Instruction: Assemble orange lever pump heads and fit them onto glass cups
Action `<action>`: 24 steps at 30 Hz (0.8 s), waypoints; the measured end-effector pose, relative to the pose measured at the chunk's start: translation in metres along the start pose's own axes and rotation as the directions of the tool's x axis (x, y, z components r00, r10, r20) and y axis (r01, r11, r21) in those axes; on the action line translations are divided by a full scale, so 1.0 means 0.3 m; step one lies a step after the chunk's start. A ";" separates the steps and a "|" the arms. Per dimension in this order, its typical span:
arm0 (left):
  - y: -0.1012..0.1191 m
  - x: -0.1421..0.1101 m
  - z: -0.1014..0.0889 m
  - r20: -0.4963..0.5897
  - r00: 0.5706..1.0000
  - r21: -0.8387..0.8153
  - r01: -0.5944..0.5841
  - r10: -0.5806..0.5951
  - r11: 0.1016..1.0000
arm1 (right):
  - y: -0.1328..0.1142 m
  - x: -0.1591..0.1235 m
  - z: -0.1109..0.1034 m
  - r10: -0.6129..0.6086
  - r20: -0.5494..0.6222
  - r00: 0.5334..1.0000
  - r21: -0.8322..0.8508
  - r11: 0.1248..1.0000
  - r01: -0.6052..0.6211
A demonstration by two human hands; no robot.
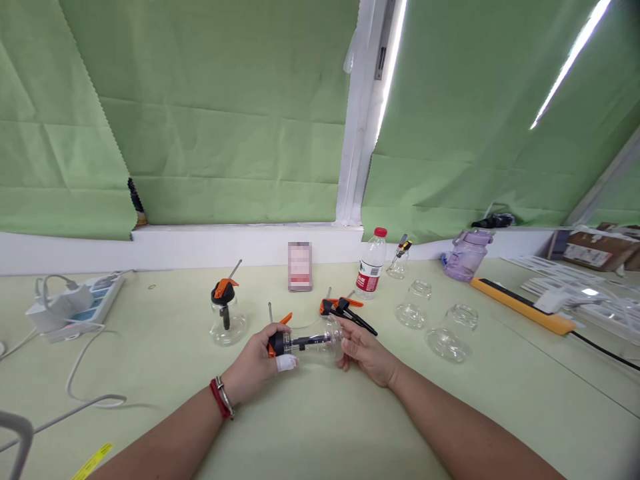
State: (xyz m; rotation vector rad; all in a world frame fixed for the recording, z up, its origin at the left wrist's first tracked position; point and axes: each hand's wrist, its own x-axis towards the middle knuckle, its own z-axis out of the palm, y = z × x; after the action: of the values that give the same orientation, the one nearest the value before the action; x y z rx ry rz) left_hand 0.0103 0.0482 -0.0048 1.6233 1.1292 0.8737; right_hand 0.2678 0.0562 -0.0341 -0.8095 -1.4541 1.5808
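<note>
Lying on its side between my hands is a clear oil dispenser bottle (320,341) with a black and orange pump head and a dark tube inside. My left hand (265,357), with white tape on a finger, is closed round the pump head. My right hand (365,350) grips the wide base. Beyond the right hand lie loose black and orange pump heads (343,307). A similar capped bottle (227,320) stands upright to the left. To the right are two uncapped glass bottles, one (413,307) behind the other (453,333).
A phone (300,267) leans against the back wall. A red-capped water bottle (371,263), a small jar (399,263) holding tools and a purple drinking bottle (467,255) stand at the back. White power strips (95,310) with cables lie left; an orange power strip (523,305) lies right.
</note>
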 end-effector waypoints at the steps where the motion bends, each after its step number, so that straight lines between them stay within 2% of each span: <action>1: -0.001 0.001 0.000 0.004 1.000 -0.001 -0.001 0.001 1.000 | -0.002 0.001 0.002 -0.002 -0.001 1.000 -0.003 1.000 0.002; 16: 0.014 -0.001 0.004 -0.016 1.000 -0.044 0.004 -0.005 0.999 | -0.013 -0.009 0.008 -0.051 0.012 0.999 0.016 0.999 0.051; 24: 0.005 0.000 0.001 -0.017 1.000 -0.014 -0.010 0.010 1.000 | -0.011 -0.012 0.005 -0.024 0.013 1.000 -0.004 1.000 0.024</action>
State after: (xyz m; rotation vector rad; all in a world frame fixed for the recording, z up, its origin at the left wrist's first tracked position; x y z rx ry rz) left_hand 0.0111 0.0479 -0.0035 1.6141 1.1251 0.9008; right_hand 0.2686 0.0523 -0.0309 -0.7828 -1.4710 1.5683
